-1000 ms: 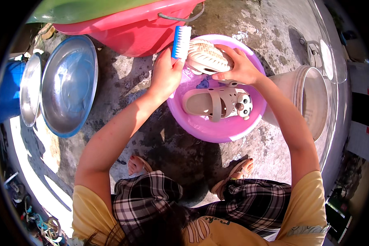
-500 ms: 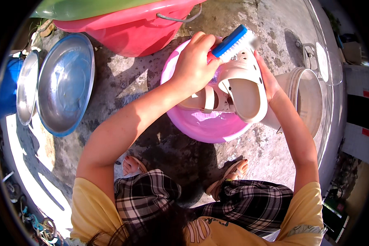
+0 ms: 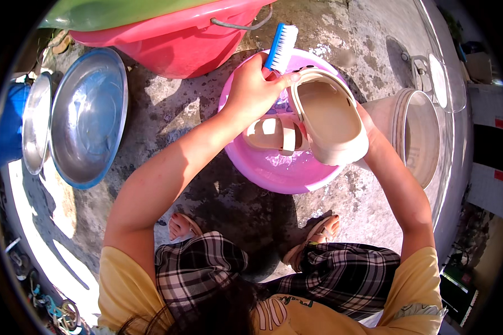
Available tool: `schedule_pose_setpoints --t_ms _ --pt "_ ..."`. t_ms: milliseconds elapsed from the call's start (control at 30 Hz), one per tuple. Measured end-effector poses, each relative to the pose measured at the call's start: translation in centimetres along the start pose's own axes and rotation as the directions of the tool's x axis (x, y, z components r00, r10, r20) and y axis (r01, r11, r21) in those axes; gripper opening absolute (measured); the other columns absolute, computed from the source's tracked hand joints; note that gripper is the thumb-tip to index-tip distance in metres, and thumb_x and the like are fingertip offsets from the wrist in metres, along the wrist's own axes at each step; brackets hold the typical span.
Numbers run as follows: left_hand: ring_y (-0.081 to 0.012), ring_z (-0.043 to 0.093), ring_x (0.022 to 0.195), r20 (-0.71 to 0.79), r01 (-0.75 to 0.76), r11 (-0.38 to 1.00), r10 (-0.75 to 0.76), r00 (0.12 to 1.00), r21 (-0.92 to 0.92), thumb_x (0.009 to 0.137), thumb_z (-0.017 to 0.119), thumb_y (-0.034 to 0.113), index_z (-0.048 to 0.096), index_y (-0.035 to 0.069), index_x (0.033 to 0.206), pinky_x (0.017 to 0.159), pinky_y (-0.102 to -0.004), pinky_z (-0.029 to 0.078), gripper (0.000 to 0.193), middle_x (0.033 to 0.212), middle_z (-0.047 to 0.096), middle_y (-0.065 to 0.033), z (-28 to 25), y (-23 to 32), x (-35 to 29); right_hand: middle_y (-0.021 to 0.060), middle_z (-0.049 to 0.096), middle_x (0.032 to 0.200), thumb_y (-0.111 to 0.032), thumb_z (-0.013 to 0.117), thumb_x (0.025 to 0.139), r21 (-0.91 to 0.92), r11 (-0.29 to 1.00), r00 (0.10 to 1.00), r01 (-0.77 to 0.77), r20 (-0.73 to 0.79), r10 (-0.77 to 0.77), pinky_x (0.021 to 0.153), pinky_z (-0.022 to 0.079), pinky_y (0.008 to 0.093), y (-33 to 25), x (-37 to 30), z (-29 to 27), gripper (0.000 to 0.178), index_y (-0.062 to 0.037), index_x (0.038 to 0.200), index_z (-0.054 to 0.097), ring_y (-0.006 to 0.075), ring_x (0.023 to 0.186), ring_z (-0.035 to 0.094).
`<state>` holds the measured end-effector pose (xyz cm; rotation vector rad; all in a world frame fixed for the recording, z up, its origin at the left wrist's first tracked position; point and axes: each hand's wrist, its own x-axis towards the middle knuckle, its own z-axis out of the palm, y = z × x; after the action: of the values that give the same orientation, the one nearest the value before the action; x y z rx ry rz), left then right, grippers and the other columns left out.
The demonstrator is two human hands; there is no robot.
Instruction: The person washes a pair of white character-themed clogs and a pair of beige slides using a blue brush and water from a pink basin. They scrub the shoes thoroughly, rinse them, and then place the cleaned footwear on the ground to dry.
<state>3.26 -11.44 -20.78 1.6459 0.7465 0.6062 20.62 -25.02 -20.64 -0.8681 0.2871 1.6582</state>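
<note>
My left hand (image 3: 251, 92) is wrapped round a blue scrub brush (image 3: 282, 47) with white bristles, held upright past the clog's toe end. The thumb of that hand rests at the clog's edge. A beige clog (image 3: 330, 114) hangs tilted over the basin, its foot opening and insole facing me. Behind its right side, my right hand (image 3: 366, 120) grips it, with most of the fingers hidden. Below lies a second beige clog (image 3: 267, 134), strap in view, inside a pink-purple basin (image 3: 288, 181) that has some water in it.
Beyond the basin stands a large red tub (image 3: 184, 50) with a metal handle, a green basin (image 3: 112, 14) on top. Metal basins (image 3: 89, 117) lean at the left. A whitish bucket (image 3: 422, 137) lies on the right. My sandalled feet (image 3: 313, 237) flank the wet concrete nearby.
The brush has come off the clog's toe, moved left and turned more upright. The clog has tipped, so its opening now faces me instead of its perforated top.
</note>
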Motion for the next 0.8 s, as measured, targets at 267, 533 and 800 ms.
schedule_pose_setpoints --t_ms 267,533,800 --pt "-0.0282 0.051 0.097 0.368 -0.053 0.848 -0.171 0.914 0.527 0.066 0.068 0.01 0.055 -0.002 0.091 0.076 -0.0366 0.042 0.03 0.104 0.05 -0.0213 0.4 -8.0 -1.7 0.0128 0.051 0.117 -0.053 0.034 0.087 -0.081 0.996 0.992 0.027 0.123 -0.017 0.09 0.041 0.0401 -1.1 -2.1 2.0 0.058 -0.0075 0.12 0.046 0.0262 0.105 0.051" --pt "-0.0276 0.058 0.087 0.476 0.477 0.816 -0.578 0.662 0.327 0.061 0.071 0.005 0.053 -0.001 0.087 0.072 -0.0372 0.045 0.032 0.086 0.06 -0.0165 2.2 -10.9 -2.2 0.013 0.052 0.116 -0.048 0.041 0.086 -0.411 0.798 0.882 0.44 0.031 -0.47 0.093 0.038 0.0383 -2.7 -3.9 1.6 0.058 -0.0028 0.123 0.04 0.0242 0.105 0.051" --pt "-0.0342 0.051 0.081 0.156 -0.343 0.39 0.437 0.886 0.855 0.064 0.057 -0.003 0.049 0.002 0.083 0.071 -0.0399 0.043 0.021 0.079 0.054 -0.0155 -6.6 2.4 -3.0 0.013 0.046 0.12 -0.04 0.049 0.085 -0.623 0.642 0.793 0.446 -0.058 -0.607 0.095 0.035 0.0351 -1.5 -4.9 -1.5 0.057 -0.0018 0.125 0.035 0.0217 0.109 0.047"
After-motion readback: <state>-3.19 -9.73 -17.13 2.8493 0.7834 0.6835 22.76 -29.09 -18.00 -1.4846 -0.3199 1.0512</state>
